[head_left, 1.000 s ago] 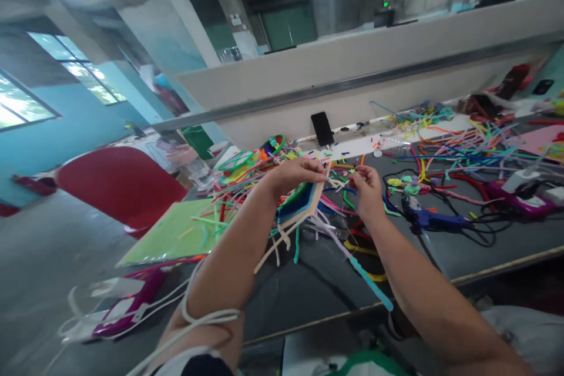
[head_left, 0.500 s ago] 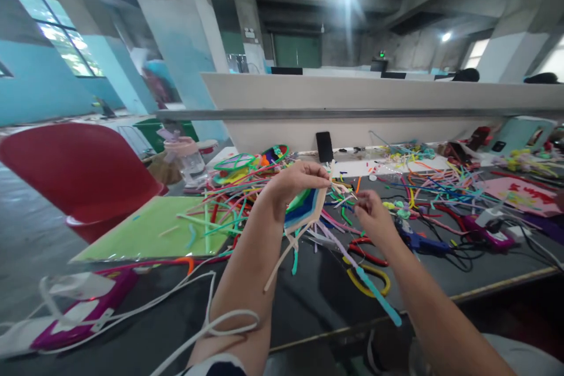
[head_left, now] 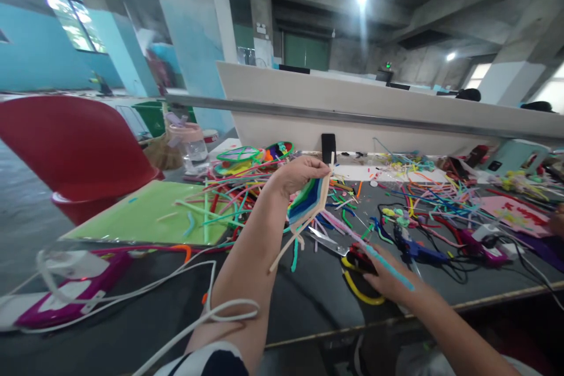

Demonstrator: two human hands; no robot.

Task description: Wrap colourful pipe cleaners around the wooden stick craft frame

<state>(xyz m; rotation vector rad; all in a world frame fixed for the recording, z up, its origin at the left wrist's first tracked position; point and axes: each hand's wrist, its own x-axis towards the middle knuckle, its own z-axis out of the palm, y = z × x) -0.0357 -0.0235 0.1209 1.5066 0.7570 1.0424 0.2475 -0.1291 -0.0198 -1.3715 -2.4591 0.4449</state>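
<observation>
My left hand (head_left: 307, 171) pinches the upper edge of a pipe-cleaner panel (head_left: 312, 200) banded in green, blue and cream. Loose cream, teal and lilac ends hang from its lower corner. A long lilac-to-turquoise pipe cleaner (head_left: 374, 254) runs from there across my right hand. My right hand (head_left: 390, 277) is closed at the handles of a pair of scissors (head_left: 328, 241), whose blades point left below the panel. The fingers are partly hidden by the turquoise strand. A yellow loop handle (head_left: 362, 289) lies just under this hand.
Tangled pipe cleaners (head_left: 440, 194) cover the table's right side, near a blue glue gun (head_left: 418, 249) and a purple power strip (head_left: 487, 249). At left are a green sheet (head_left: 145, 217), a white cable (head_left: 211, 282), a bottle (head_left: 191, 147) and a red chair (head_left: 74, 153).
My right hand has moved down and toward me, from beside the panel's upper edge to the scissors' handles. My left hand still holds the panel. The view has shifted slightly.
</observation>
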